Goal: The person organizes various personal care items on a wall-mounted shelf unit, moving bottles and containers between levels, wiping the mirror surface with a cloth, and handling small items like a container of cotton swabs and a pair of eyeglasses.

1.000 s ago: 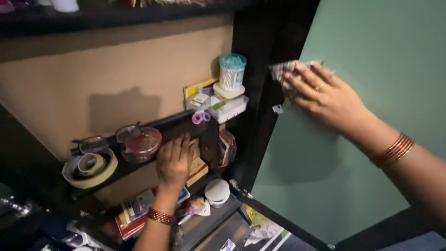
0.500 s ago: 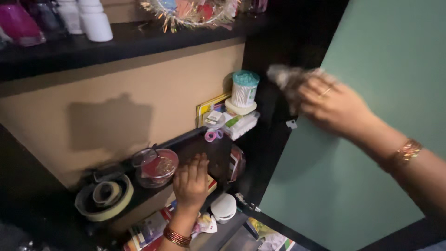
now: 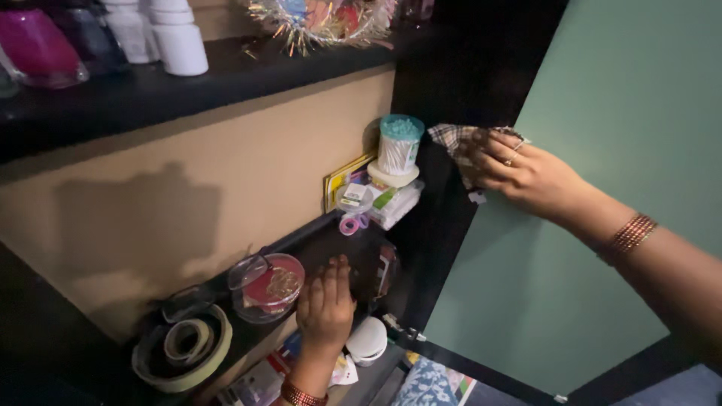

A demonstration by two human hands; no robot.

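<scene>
**Inspector:** Dark shelving with a tan back panel and an opened pale green cupboard door [image 3: 602, 225] is recorded. A checked brown-and-white cloth rag [image 3: 451, 139] is seen bunched against the door's inner edge, pressed there under the right hand [image 3: 526, 177], whose fingers are curled down onto it.

**Clerk:** How is the rag judged to handle?

**Inspector:** It is judged soft, light and limp, not fragile. A bunched handful is considered the surest hold, since a loose corner is left hanging at the upper left.

**Clerk:** And the other hand?

**Inspector:** The left hand [image 3: 326, 308] is laid flat on the front edge of the black middle shelf [image 3: 316, 240], fingers together and extended, nothing gripped.

**Clerk:** Containers?

**Inspector:** A clear cylindrical tub with a teal lid [image 3: 399, 143], filled with cotton buds, is noted just beside the rag, stood on a stack of small boxes. A clear round plastic bowl [image 3: 271, 286] holding something red with small gold items is noted next to the left hand. A flat ring-shaped tray of tape rolls [image 3: 180, 349] is set further left. White bottles [image 3: 180, 41] are stood on the top shelf; their contents cannot be told.
</scene>
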